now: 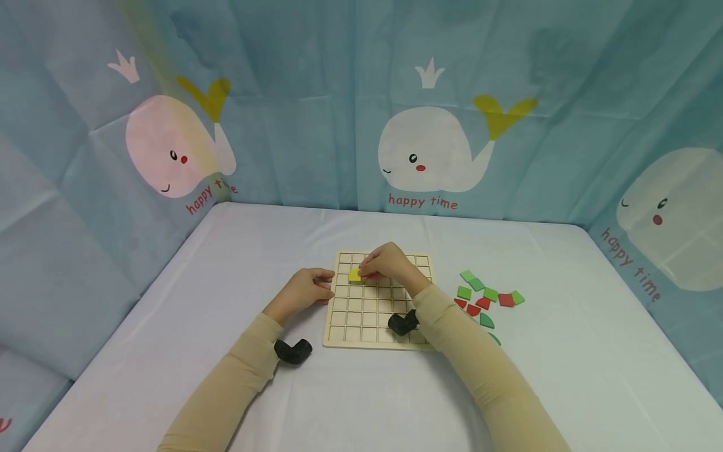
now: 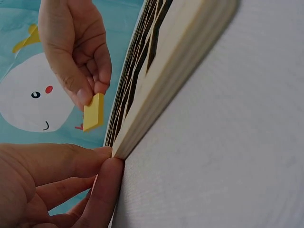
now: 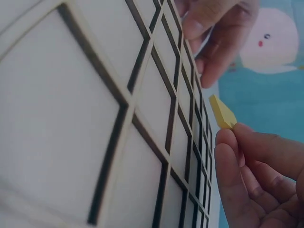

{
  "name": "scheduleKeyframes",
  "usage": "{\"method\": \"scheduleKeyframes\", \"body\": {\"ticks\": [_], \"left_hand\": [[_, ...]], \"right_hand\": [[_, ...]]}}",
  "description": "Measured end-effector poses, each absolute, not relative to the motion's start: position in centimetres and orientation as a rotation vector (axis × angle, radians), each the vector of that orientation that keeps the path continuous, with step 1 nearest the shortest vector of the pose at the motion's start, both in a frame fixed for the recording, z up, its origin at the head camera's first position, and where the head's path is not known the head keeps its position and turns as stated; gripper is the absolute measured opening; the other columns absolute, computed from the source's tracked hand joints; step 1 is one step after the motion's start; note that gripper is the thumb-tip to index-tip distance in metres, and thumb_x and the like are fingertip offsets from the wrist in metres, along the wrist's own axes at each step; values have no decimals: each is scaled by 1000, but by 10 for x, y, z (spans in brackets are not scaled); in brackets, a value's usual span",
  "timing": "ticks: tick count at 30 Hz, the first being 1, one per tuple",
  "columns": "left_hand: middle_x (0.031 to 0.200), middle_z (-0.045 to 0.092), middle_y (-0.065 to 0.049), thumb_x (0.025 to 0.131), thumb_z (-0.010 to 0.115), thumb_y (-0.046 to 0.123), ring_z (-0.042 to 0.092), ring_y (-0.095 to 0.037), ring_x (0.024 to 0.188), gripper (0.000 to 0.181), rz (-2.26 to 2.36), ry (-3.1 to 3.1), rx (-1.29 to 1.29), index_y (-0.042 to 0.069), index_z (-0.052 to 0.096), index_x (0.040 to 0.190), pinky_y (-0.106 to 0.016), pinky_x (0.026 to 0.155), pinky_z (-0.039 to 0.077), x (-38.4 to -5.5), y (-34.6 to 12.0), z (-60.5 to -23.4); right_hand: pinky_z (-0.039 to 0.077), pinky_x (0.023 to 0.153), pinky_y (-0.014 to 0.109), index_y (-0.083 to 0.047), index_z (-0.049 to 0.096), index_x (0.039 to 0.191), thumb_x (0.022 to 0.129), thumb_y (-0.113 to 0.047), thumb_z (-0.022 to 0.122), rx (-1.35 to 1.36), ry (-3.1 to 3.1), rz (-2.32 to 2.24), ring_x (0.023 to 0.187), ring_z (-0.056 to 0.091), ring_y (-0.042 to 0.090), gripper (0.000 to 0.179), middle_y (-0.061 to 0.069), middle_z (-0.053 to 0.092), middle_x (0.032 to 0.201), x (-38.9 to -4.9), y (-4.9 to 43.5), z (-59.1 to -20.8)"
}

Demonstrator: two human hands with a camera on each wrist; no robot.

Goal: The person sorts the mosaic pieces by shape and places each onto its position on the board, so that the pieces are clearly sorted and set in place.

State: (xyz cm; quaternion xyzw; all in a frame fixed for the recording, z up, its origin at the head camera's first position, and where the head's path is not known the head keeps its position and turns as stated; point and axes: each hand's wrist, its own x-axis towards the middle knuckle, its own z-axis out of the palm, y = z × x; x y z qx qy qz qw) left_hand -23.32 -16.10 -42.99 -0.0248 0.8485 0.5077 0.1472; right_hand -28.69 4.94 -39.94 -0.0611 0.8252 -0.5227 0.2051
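Note:
A wooden board (image 1: 354, 320) with a raised square grid lies on the table in front of me. My right hand (image 1: 390, 262) pinches a small yellow tile (image 1: 354, 275) between thumb and fingertips, over the board's upper left squares. In the right wrist view the yellow tile (image 3: 221, 112) stands tilted, apart from the grid. At the board's left edge, my left hand (image 1: 304, 289) holds the rim between thumb and finger. The left wrist view shows that thumb (image 2: 80, 161) at the edge of the board (image 2: 178, 61).
Right of the board lie loose green tiles (image 1: 464, 292) and red tiles (image 1: 506, 300), some quarter-round. The right sleeve (image 1: 480, 364) partly hides them. A black wrist device (image 1: 292, 351) sits by the left cuff, another black device (image 1: 402, 323) by the right. Blue curtains (image 1: 316, 125) surround the white table (image 1: 593, 351).

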Motion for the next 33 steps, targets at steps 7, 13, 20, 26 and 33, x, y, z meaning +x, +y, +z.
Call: {"method": "scheduleKeyframes", "body": {"ticks": [7,13,20,26,33], "left_hand": [[125,61,-17,87,69,1,63,-16,90,52,1457,2445,-52,0,56,137,-24,75,60,-232,-160,-428],[126,61,-17,86,69,0,63,-15,90,53,1454,2449,-50,-1,56,137,-24,75,60,-232,-160,-427],[125,61,-17,86,69,0,63,-15,89,53,1457,2445,-40,-1,56,138,-24,75,60,-231,-160,-426],[126,61,-17,87,69,0,63,-17,91,53,1467,2434,-60,0,56,138,-24,76,61,-232,-160,-427],[128,60,-18,86,69,0,62,-17,93,53,1465,2433,-65,0,56,138,-23,76,60,-233,-160,-428]], "right_hand": [[62,64,28,6,75,91,84,-2,76,-157,2288,-1437,58,69,12,11,13,76,78,-291,38,-403],[63,64,29,5,75,92,84,-2,76,-138,2239,-1444,58,70,13,11,11,75,74,-295,32,-404],[62,63,28,5,75,90,83,-1,77,-137,2250,-1447,58,69,12,10,11,75,76,-296,27,-407],[62,63,26,4,75,88,83,-1,77,-152,2292,-1396,58,69,11,8,14,76,82,-292,22,-403],[62,62,27,3,76,83,83,-3,77,-205,2409,-1296,60,71,13,6,14,77,81,-290,17,-401]]}}
